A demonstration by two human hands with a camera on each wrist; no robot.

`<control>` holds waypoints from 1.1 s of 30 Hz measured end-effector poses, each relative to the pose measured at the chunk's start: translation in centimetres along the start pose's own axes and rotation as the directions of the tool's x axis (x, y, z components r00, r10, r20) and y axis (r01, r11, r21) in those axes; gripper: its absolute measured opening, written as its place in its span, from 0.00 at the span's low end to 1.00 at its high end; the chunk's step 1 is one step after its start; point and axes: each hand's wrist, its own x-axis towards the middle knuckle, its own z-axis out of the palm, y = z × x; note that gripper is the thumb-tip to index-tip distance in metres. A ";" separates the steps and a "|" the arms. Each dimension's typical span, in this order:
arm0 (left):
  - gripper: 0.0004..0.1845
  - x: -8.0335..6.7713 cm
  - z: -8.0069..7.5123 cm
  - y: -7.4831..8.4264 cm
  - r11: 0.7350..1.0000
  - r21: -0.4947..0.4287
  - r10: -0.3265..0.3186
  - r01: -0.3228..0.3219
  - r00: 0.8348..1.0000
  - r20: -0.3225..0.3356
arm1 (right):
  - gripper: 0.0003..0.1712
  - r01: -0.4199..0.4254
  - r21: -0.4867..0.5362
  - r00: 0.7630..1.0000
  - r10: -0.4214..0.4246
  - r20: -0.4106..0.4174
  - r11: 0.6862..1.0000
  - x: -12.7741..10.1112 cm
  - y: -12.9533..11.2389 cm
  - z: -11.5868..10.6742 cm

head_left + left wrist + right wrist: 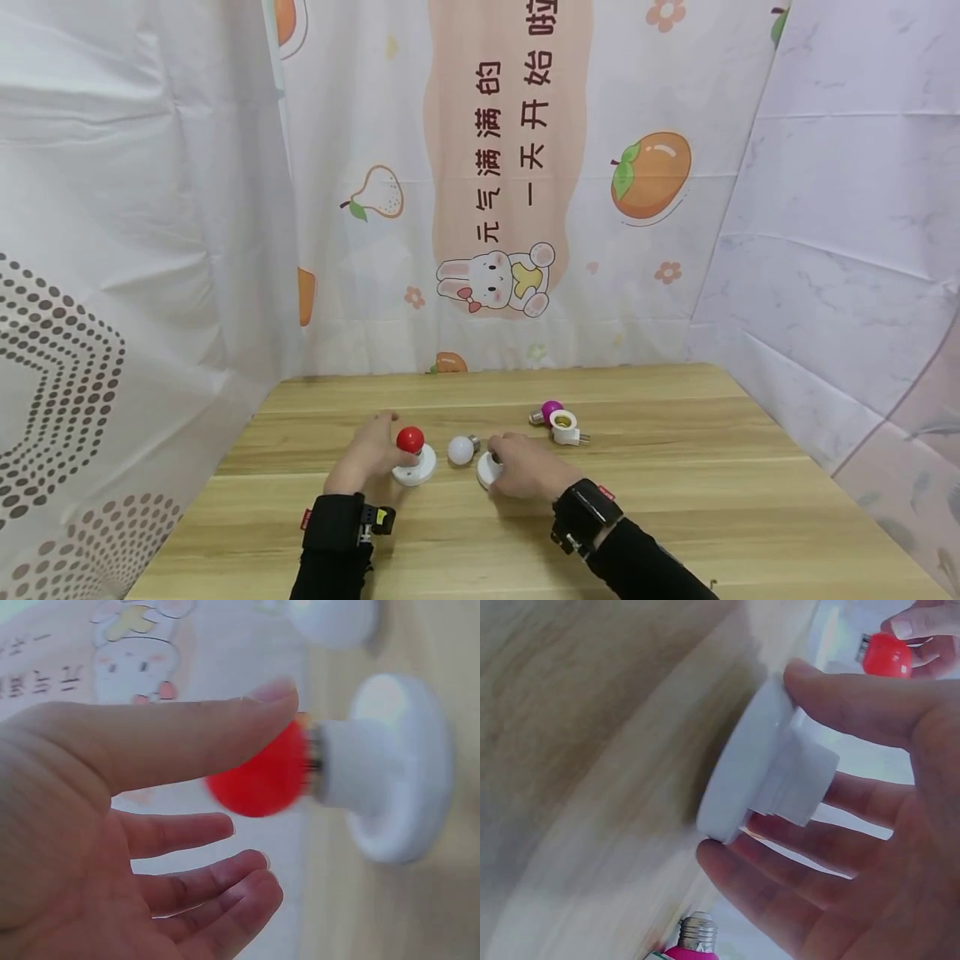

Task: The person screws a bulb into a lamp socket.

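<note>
A red light bulb [410,439] stands upright in a round white lamp holder [415,476] on the table. My left hand [366,454] is beside it, thumb lying across the red bulb in the left wrist view, the other fingers loosely spread and apart from it. Some metal thread shows between bulb and socket. My right hand [528,468] grips a second round white lamp holder [742,765] by its rim, thumb on one edge and fingers on the opposite one. Between the two holders lies a white bulb [461,451] on its side.
Behind my right hand lie a purple bulb [552,408] and a white plug-in lamp socket [567,437] with metal prongs, close together. The wooden table [675,500] is bordered by printed cloth [360,275] at the back and sides.
</note>
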 end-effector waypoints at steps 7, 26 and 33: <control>0.39 -0.9 -1.5 1.7 0.995 -0.032 0.096 -0.097 0.994 -0.053 | 0.28 -0.032 0.150 0.995 0.017 0.097 0.988 -0.5 0.2 -1.3; 0.47 -1.1 1.1 5.5 0.849 -0.240 0.492 -0.472 0.870 0.029 | 0.32 0.000 0.811 0.999 -0.043 0.031 0.585 -1.1 1.7 -2.9; 0.47 -0.9 2.7 6.6 0.835 -0.215 0.508 -0.506 0.860 -0.051 | 0.33 0.016 0.935 0.999 -0.040 -0.002 0.353 -1.1 2.0 -3.3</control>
